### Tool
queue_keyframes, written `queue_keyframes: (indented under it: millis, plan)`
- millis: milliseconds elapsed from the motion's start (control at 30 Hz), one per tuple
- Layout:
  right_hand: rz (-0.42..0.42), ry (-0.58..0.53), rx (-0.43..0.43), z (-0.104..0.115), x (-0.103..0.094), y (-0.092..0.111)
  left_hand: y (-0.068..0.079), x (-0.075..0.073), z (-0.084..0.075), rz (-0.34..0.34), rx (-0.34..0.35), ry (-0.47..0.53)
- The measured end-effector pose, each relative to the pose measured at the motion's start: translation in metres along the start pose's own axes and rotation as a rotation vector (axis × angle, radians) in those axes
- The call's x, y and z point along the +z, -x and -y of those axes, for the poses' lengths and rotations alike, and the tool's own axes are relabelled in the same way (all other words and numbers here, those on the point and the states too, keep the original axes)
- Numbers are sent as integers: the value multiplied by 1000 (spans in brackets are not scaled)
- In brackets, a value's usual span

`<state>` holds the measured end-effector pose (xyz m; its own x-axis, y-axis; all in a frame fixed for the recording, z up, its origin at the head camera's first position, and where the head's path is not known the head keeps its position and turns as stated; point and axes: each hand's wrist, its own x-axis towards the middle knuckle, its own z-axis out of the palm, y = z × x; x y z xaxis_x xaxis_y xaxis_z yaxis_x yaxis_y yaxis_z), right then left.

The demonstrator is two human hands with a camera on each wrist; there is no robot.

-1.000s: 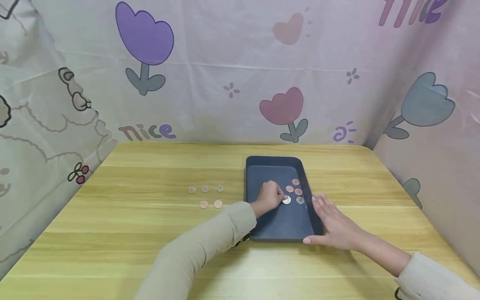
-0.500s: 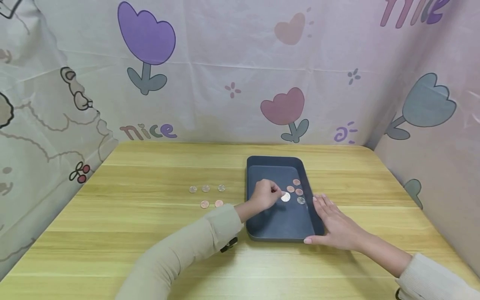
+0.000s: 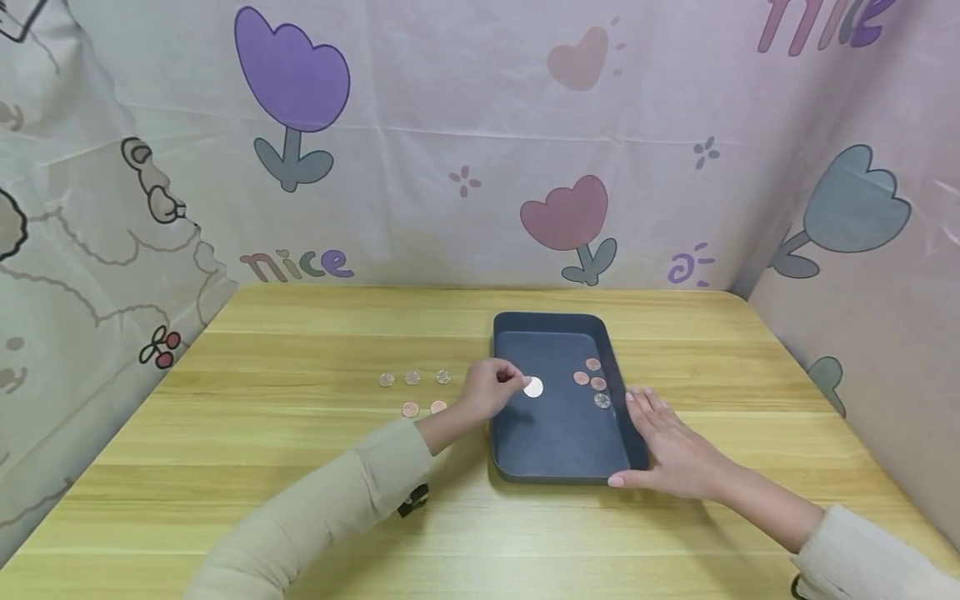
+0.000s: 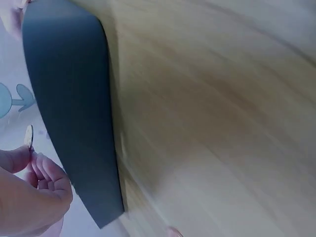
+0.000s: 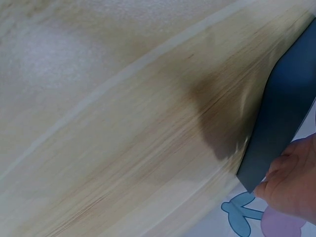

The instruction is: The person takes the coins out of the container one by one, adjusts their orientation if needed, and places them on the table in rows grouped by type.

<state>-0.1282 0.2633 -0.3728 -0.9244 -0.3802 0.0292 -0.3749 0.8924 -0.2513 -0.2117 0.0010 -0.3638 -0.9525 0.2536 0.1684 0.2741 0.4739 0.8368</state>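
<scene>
on the printed cloth (image 3: 420,92) behind the desk (image 3: 300,350), the word "nice" (image 3: 297,265) stands low on the left in multicoloured letters, a small heart dotting the i. a second "nice" (image 3: 825,27) sits at the upper right, its letters cut by the top edge of the head view. any marks on the coins (image 3: 597,384) are too small to read.

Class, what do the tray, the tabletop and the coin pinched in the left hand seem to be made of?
Tray: perhaps plastic or coated metal; dark, matte, without bright glints. Tabletop: wood or wood-look laminate, slightly glossy, with streaked grain and soft reflections. Coin: probably silver-coloured metal, shiny, since its face gleams.
</scene>
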Motion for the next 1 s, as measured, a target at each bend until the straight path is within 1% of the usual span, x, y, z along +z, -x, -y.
queue_keyframes:
  millis: [133,267,367,533,633,867,1000]
  plan:
    - [1,4,-2,0,0,0,3,-12,5,-10,-49,20]
    - [0,5,-2,-1,1,0,7,-23,12,-22,-104,21]
    - [1,2,-1,-1,1,0,10,-32,18,-29,-129,13]
    - [5,1,1,-1,0,0,15,-50,29,-29,-186,12]
    - [4,2,0,0,0,0,17,-63,36,-29,-200,2]
    - [5,9,-1,0,-1,0,26,-94,53,-30,-200,-25]
    - [8,4,2,0,-1,0,31,-113,63,-47,-199,-75]
